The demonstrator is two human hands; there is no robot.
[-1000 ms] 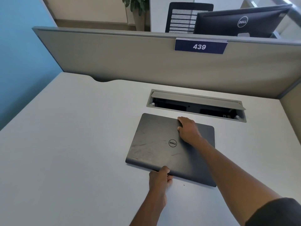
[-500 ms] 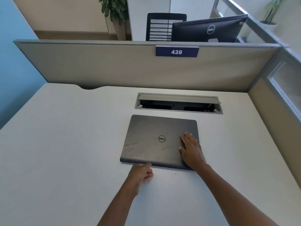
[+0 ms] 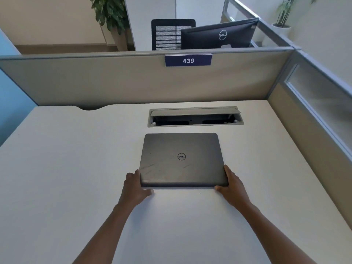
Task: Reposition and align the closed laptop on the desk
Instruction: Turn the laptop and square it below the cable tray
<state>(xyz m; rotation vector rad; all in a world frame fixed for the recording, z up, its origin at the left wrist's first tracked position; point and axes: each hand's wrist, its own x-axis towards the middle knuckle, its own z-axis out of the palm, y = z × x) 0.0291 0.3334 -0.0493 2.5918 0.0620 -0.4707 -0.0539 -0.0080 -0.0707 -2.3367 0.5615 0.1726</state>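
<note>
A closed dark grey laptop point(image 3: 181, 159) with a round logo lies flat on the white desk point(image 3: 76, 168), its edges square to the desk's back edge. My left hand point(image 3: 135, 187) grips its near left corner, fingers along the left side and thumb at the front edge. My right hand point(image 3: 231, 185) grips its near right corner in the same way. The laptop's far edge sits just short of the cable tray.
An open grey cable tray point(image 3: 195, 117) is sunk into the desk behind the laptop. A beige partition point(image 3: 114, 80) with a blue "439" plate point(image 3: 188, 60) closes the back, another partition the right side. A monitor point(image 3: 219, 35) and chair stand beyond.
The laptop has turned from skewed to square with the desk. My right hand slid from the lid to the near right corner, my left hand from the front edge to the near left corner.
</note>
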